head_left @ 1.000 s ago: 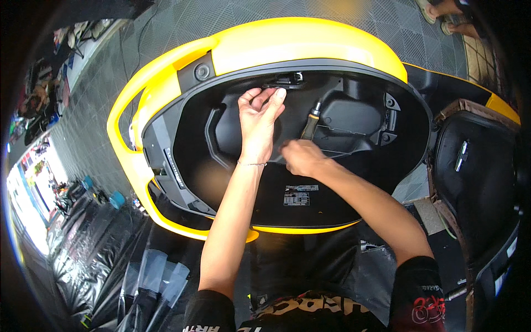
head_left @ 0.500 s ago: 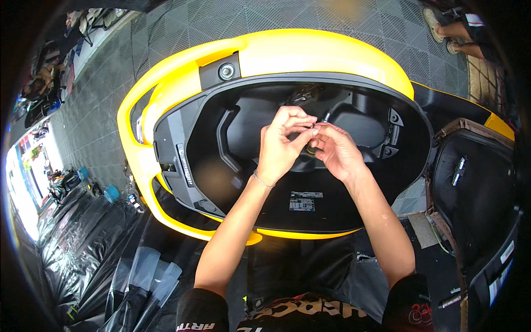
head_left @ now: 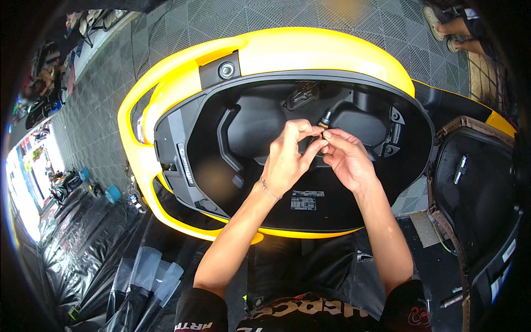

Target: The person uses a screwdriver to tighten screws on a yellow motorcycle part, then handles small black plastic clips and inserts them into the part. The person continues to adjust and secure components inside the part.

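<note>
View from above of two bare hands working inside the black storage tub [head_left: 221, 166] of a yellow scooter body [head_left: 310, 52]. The left hand [head_left: 287, 157] and the right hand [head_left: 345, 160] meet over the middle of the tub, fingertips facing each other and almost touching. Between them sits one small dark part [head_left: 322, 134], pinched at the tips: the left thumb and forefinger close on it from the left, the right thumb and forefinger from the right. The remaining fingers of both hands are loosely curled, not clenched. The part is too small to tell its shape exactly; it lies just below one short plug with a metal collar [head_left: 326, 117] that stands out of the rear wall of the tub, and whether the two touch cannot be told.

One thin bracelet [head_left: 269, 190] circles the left wrist. One round lock cylinder [head_left: 225, 70] sits in the black panel at the upper left rim of the tub, and one black latch [head_left: 303, 94] lies at the rear wall, above the hands. One white label [head_left: 304, 200] is stuck on the tub floor, below the hands. To the right, one opened seat underside [head_left: 475, 182] with a brown edge stands beside the tub. At the upper right, another person's foot [head_left: 442, 25] rests on the grey tiled floor [head_left: 182, 27].
</note>
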The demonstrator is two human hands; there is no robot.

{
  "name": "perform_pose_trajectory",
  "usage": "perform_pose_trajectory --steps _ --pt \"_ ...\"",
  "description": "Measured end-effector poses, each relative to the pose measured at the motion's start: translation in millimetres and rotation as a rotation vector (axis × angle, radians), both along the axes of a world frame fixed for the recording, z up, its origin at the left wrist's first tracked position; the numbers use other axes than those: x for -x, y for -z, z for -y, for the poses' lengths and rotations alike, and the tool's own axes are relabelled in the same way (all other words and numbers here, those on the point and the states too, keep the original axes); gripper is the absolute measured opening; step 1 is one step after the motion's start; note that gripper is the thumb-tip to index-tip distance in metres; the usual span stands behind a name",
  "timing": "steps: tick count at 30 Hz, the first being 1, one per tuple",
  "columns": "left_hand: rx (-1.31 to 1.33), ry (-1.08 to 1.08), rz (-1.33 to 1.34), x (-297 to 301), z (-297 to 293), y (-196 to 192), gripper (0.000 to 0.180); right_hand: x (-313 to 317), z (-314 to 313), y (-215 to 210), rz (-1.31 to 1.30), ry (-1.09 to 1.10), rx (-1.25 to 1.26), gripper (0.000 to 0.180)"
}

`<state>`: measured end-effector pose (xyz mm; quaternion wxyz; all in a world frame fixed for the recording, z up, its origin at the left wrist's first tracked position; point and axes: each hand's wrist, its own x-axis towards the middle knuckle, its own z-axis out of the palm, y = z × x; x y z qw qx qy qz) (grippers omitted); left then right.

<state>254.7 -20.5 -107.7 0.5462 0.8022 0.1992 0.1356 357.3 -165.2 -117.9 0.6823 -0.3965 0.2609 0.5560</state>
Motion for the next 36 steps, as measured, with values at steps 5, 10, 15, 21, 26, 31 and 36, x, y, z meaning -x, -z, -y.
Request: perform_pose_trajectory --steps 5,10,15,21,26,31,36 --pt "0.051 0.041 0.075 1 7 2 0.049 5 4 -8 0.055 0.042 0.008 0.012" --pt "-0.063 -0.003 0.169 3 7 3 0.051 0 0 -15 0.032 -0.021 -0.065 0.015" --pt "-0.11 -0.037 0.097 7 1 -9 0.055 -2 -5 -15 0.046 -0.076 -0.081 0.016" --pt "-0.203 0.003 0.099 8 -7 -19 0.048 7 -10 -17 0.149 0.037 -0.086 0.013" --pt "0.203 -0.254 0.039 -6 -2 -9 0.042 -2 -12 -13 0.211 0.03 0.042 0.013" --pt "1.314 -0.685 -0.127 -3 -13 47 0.065 -10 -13 16 0.208 0.138 0.153 0.019" --pt "1.505 -0.585 0.093 -23 -16 65 0.055 -14 -19 32 0.216 0.254 0.075 0.025"
